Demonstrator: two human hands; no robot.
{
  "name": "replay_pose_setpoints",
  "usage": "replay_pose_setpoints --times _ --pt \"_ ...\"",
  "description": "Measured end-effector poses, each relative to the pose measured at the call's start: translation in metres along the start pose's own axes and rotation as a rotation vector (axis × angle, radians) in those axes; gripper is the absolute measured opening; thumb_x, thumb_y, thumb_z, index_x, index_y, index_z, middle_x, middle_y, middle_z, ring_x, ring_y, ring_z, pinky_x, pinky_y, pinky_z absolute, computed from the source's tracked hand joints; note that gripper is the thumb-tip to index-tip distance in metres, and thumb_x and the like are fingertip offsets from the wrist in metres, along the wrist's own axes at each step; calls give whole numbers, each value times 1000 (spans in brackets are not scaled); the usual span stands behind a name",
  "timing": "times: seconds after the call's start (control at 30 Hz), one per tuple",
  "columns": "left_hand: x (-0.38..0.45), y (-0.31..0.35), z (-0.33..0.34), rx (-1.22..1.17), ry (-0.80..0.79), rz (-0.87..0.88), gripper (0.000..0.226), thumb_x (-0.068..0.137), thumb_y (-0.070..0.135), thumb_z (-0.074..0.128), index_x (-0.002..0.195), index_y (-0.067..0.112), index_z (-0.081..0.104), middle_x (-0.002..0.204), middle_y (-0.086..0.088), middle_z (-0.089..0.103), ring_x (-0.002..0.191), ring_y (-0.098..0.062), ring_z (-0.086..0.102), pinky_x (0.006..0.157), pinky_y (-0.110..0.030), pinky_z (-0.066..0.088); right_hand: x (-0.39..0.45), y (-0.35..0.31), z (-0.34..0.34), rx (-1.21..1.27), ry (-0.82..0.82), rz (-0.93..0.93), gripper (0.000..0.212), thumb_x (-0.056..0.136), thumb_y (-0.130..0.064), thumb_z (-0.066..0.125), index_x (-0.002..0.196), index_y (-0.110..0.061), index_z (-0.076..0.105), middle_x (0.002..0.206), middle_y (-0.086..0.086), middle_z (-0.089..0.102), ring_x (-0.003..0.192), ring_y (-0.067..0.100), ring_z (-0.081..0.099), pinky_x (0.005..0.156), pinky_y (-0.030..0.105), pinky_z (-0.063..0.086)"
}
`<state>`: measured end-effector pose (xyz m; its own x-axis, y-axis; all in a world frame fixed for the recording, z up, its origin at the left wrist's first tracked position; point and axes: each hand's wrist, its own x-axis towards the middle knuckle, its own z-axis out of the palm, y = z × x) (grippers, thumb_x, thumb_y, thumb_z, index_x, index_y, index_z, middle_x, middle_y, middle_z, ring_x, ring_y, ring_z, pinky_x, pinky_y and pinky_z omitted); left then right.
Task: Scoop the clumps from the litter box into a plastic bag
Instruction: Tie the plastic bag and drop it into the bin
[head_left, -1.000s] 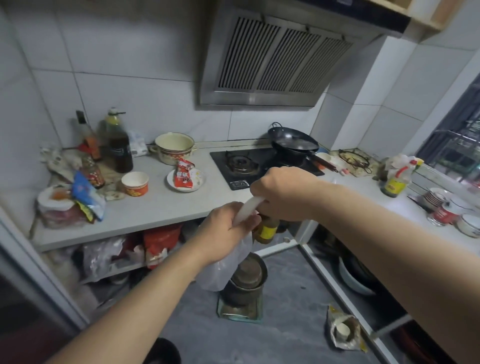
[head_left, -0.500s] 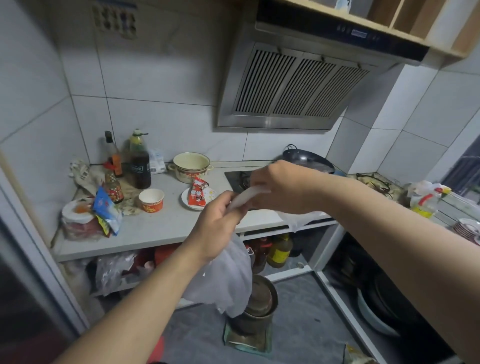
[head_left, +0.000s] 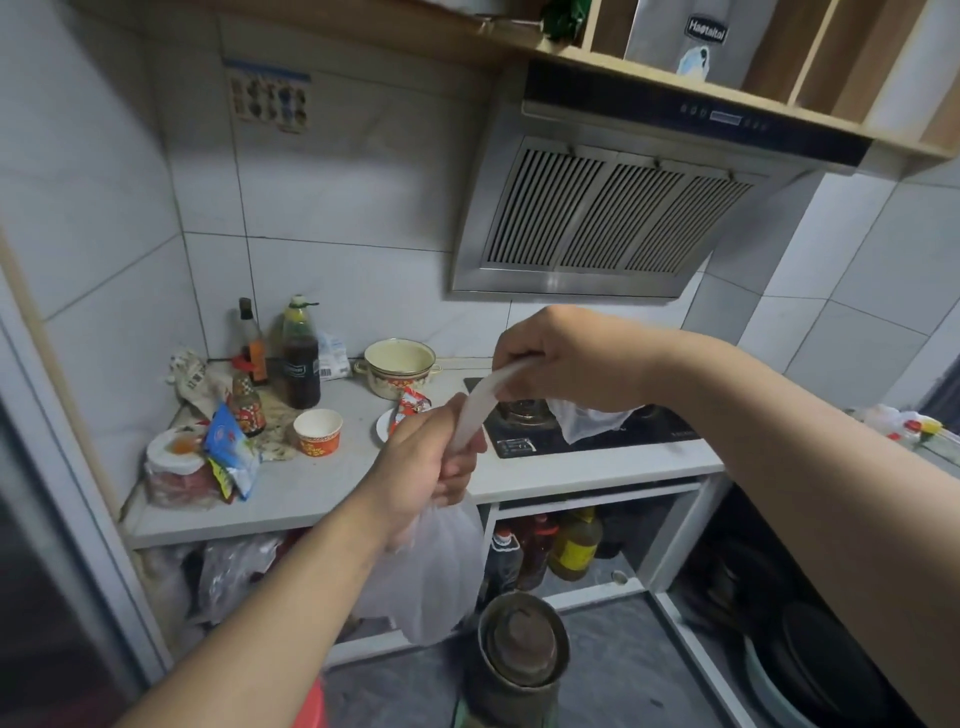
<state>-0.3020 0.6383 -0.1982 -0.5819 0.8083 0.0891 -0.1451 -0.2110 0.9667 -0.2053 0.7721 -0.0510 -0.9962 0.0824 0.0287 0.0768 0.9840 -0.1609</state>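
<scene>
White, thin plastic: that's the one plastic bag (head_left: 431, 571) I've got in the head view, translucent and crumpled, its belly hanging below my left hand (head_left: 423, 462) in front of the surface (head_left: 311, 493). A stretched white strip of it runs up to my right hand (head_left: 566, 358), and a loose flap spills out beneath that fist. Two hands, both clamped on the bag, left low, right high, held apart with the strip taut between them. On the surface I count one cream pot (head_left: 399, 366), one paper cup (head_left: 318, 431), one tall dark bottle (head_left: 301, 358). One gas hob (head_left: 587, 431) sits behind the right hand, one range hood (head_left: 597, 218) above.
</scene>
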Motion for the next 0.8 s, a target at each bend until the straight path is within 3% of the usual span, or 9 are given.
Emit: replay_pose_setpoints --times 0.1,0.2,0.3,0.47,0.6,0.73,0.8 --pt "3 8 0 -36 -57 -72 30 101 4 36 85 7 61 51 -3 35 39 -11 25 42 -21 21 0 -1 -7 9 22 -66 9 94 -29 66 99 -24 71 87 -3 70 81 15 63 74 36 53" --pt "4 16 -3 -89 -158 -141 35 91 -16 34 97 5 61 57 -10 48 36 -10 33 39 -21 24 2 1 -10 51 73 -126 8 93 -26 68 99 -24 73 89 -6 71 82 11 66 77 35 55" --pt "3 22 -3 -33 -215 -149 32 89 -20 36 96 4 58 57 -12 50 40 -14 40 40 -22 32 2 5 -13 80 132 -159 7 93 -25 70 98 -24 74 86 -7 71 77 6 64 74 31 53" --pt "5 24 3 55 -171 -63 40 90 -18 36 89 8 67 52 -8 40 50 -24 45 56 -32 46 -1 11 -18 49 182 -178 11 94 -29 68 100 -20 73 86 -5 71 76 8 64 70 31 52" --pt "7 24 12 141 -79 32 42 91 -19 31 103 4 64 46 -3 41 45 -23 48 80 -43 56 -1 19 -18 67 227 -168 10 94 -30 69 97 -22 73 83 -4 70 75 9 63 67 27 49" --pt "2 27 16 82 -97 16 38 95 -11 36 106 11 65 50 -4 33 36 -13 30 51 -32 47 1 25 -14 117 256 -166 9 92 -27 71 96 -19 74 81 -4 71 75 10 63 67 26 50" --pt "-3 34 20 89 -140 44 28 92 -5 48 106 12 65 50 -5 35 35 -12 26 45 -28 38 2 26 -9 135 263 -184 9 91 -27 72 97 -20 74 83 -6 71 78 8 64 71 28 52"
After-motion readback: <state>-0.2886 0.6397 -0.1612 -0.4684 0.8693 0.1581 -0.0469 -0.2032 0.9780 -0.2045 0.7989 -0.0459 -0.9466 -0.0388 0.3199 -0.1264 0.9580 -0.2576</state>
